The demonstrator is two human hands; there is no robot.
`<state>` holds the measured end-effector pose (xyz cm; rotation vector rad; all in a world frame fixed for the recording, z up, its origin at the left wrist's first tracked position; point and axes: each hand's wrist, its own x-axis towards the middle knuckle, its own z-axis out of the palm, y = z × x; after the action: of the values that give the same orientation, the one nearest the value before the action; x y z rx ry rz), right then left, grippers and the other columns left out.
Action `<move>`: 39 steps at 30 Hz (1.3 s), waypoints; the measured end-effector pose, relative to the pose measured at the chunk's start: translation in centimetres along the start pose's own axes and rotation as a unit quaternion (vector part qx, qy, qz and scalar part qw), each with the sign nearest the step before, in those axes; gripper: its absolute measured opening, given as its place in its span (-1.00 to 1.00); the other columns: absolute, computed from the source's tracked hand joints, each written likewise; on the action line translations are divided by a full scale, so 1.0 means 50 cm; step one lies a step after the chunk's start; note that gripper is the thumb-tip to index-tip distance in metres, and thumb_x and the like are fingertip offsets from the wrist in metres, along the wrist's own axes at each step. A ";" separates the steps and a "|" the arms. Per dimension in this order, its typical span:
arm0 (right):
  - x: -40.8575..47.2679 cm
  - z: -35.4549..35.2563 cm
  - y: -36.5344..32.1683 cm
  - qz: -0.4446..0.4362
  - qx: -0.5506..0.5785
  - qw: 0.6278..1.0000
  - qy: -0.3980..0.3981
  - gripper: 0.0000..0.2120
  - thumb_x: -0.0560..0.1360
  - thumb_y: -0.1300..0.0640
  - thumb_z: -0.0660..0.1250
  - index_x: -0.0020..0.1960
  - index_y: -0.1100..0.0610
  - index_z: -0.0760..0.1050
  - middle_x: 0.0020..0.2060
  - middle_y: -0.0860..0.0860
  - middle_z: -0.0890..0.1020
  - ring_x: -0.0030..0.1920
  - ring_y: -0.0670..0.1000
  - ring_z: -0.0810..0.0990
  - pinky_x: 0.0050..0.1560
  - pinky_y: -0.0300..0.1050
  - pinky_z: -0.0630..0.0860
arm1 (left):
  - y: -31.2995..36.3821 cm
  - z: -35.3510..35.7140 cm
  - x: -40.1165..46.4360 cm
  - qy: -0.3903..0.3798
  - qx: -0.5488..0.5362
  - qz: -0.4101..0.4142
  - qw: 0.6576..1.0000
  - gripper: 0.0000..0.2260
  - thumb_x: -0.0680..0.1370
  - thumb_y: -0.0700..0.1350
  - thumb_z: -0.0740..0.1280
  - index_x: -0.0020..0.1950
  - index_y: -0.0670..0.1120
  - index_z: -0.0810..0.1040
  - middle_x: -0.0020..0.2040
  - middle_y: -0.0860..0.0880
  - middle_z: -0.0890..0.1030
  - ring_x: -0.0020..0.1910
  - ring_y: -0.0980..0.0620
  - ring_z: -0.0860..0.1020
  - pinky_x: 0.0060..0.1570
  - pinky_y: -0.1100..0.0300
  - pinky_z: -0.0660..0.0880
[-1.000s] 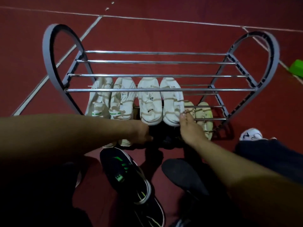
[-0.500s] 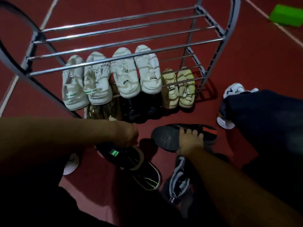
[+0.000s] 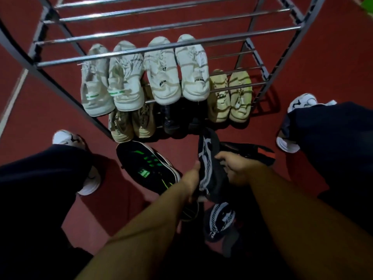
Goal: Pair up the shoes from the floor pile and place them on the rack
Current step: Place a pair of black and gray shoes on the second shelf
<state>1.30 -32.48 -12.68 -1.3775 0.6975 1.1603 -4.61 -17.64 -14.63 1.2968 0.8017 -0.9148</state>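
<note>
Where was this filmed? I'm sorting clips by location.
Probably a sports court or a painted hard floor: the dark red floor carries a pale painted line. A metal shoe rack stands on it. Indoors or outdoors cannot be told.

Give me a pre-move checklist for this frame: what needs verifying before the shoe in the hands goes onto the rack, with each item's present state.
1. Grip: left hand and right hand both hold the dark patterned shoe: ok.
2. Mate found: a similar patterned shoe lies on the floor below, not picked up: not ok.
3. Free rack space: the top bars are bare: ok.
4. Lower tier space: dark, crowded: cannot tell.
5. Path: black shoe with green marks lies left of the hands, not between them and the rack: ok.
6. Shoe orientation for placing: cannot tell.
</note>
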 end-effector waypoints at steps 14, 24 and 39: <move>0.054 -0.060 0.051 0.036 -0.343 0.894 0.287 -0.46 0.53 0.12 0.28 0.45 0.30 0.29 0.38 0.26 0.41 0.36 0.26 0.42 0.32 0.10 0.43 | -0.064 -0.018 0.028 -0.103 -0.032 -0.036 0.994 -0.57 0.43 0.25 0.36 0.14 -0.01 0.63 0.02 0.07 0.71 -0.04 0.09 0.63 -0.16 0.20 0.49; 0.039 -0.046 0.035 0.025 -0.377 0.894 0.239 -0.43 0.49 0.09 0.38 0.42 0.30 0.37 0.38 0.22 0.43 0.39 0.23 0.39 0.39 0.06 0.35 | -0.073 -0.028 0.016 -0.045 0.098 -0.008 0.994 -0.60 0.35 -0.15 0.34 0.16 -0.22 0.58 0.00 -0.20 0.66 -0.17 -0.12 0.65 -0.37 0.21 0.52; 0.013 -0.052 0.019 -0.020 -0.185 0.932 0.310 -0.65 0.64 0.20 0.13 0.33 0.37 0.42 0.27 0.28 0.53 0.19 0.26 0.55 0.18 0.05 0.50 | -0.084 -0.032 -0.003 0.012 0.017 0.021 1.000 -0.88 0.56 -0.12 0.19 -0.08 -0.10 0.50 -0.21 -0.09 0.58 -0.27 -0.03 0.52 -0.32 0.19 0.44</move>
<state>1.30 -35.01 -13.99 -2.1128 0.9109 0.8393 -8.43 -16.20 -16.50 1.3504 0.7784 -0.8847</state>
